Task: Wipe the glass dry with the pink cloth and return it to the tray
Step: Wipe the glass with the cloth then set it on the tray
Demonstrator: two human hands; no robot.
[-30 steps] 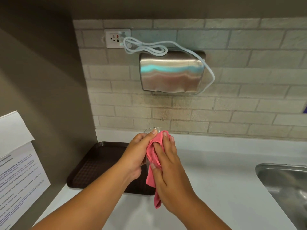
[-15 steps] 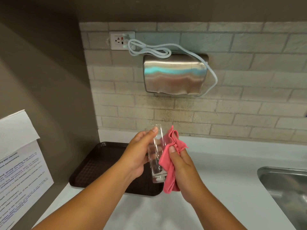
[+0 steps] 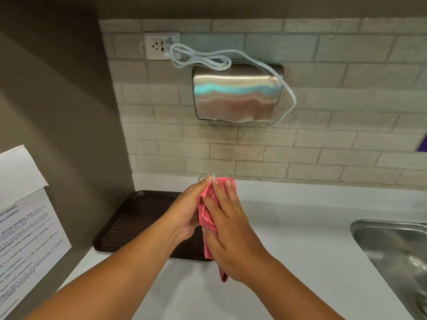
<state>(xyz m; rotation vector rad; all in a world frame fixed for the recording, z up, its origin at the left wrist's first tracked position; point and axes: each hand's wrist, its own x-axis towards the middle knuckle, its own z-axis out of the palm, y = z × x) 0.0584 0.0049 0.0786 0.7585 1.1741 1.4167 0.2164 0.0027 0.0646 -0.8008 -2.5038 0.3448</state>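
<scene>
Counter: white counter [image 3: 300,239], brick wall behind, sink [image 3: 397,248] at 3 o'clock
Tray: brown tray [image 3: 138,218] at 9 o'clock
Glass: glass [image 3: 209,175] mostly hidden, only rim visible
Hands: left hand [image 3: 184,213] wraps glass; right hand [image 3: 228,229] presses pink cloth [image 3: 205,211] around it

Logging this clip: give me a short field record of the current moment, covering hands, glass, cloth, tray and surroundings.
left hand: left hand grips the clear drinking glass, only its rim visible
right hand: right hand presses the pink cloth around the glass
cloth: one end hangs below the right hand
tray: dark brown plastic tray on the white counter, nothing seen on it
glass position: held above the tray's right edge, not set down
surroundings: steel sink at right, metal wall dryer above
</scene>
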